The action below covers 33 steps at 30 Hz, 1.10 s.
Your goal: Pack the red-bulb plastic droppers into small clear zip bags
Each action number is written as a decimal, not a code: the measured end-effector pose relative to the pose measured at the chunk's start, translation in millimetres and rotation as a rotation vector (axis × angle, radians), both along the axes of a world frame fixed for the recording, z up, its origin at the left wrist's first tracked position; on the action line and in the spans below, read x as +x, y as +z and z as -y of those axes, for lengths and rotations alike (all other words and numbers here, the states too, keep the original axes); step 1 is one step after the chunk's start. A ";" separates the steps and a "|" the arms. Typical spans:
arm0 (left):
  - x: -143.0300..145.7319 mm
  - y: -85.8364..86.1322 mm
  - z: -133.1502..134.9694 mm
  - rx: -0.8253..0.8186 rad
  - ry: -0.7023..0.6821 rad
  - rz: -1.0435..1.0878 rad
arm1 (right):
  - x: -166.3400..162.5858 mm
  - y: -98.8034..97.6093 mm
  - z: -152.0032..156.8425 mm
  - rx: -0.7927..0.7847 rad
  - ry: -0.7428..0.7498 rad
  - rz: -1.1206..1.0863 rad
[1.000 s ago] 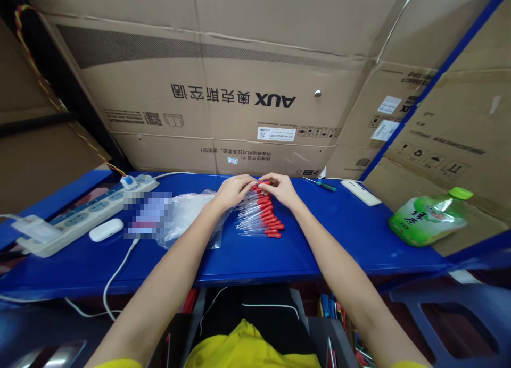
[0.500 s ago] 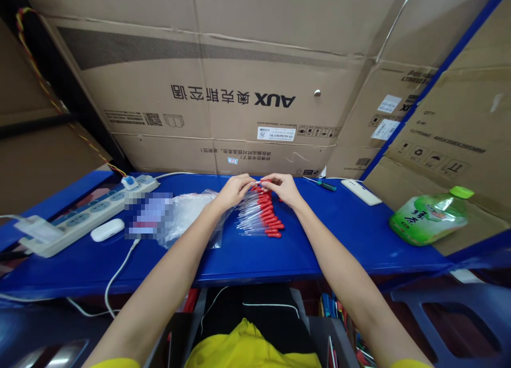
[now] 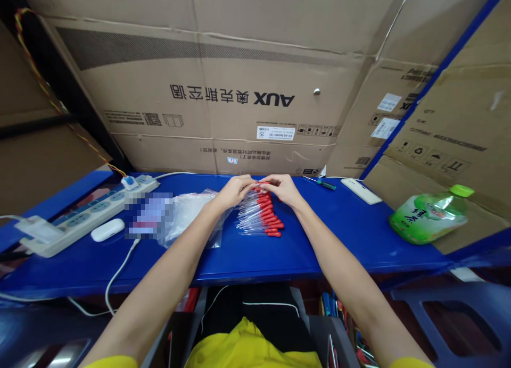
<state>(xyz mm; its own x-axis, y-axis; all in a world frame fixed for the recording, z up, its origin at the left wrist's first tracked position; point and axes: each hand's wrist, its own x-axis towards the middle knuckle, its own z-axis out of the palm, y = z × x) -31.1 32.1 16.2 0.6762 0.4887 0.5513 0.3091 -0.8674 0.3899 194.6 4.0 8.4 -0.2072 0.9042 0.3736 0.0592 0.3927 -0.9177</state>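
Both hands meet at the far end of a row of glass droppers with red rubber bulbs (image 3: 269,219). My left hand (image 3: 237,190) is closed in a pinch at the clear tube side of one dropper. On its red bulb (image 3: 263,183), my right hand (image 3: 282,189) pinches with thumb and fingers. The fingers partly hide this dropper. Below the hands, several more droppers lie side by side on the blue table (image 3: 319,235), tubes to the left and bulbs to the right. Left of them, a clear plastic bag (image 3: 187,214) lies partly behind my left forearm.
A power strip (image 3: 99,208), a white earbud case (image 3: 107,230) and a white cable (image 3: 120,272) are at the left. A screwdriver (image 3: 325,184), a white rectangular device (image 3: 361,191) and a green-capped bottle (image 3: 429,216) lie right. Cardboard (image 3: 223,118) stands behind the table.
The hands have shifted only slightly, and the fingers sit closer together around the dropper. The row of droppers and the other things stay where they were.
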 end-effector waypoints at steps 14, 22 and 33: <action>4.1 -1.3 1.4 -0.029 0.113 0.040 | -5.2 -2.1 -3.8 0.068 -0.070 0.028; 1.3 1.6 5.0 -0.098 0.172 0.103 | 1.6 3.7 -1.4 -0.001 -0.077 -0.048; -5.0 8.3 6.0 -0.263 0.114 0.150 | 5.0 9.6 3.8 -0.071 -0.045 -0.097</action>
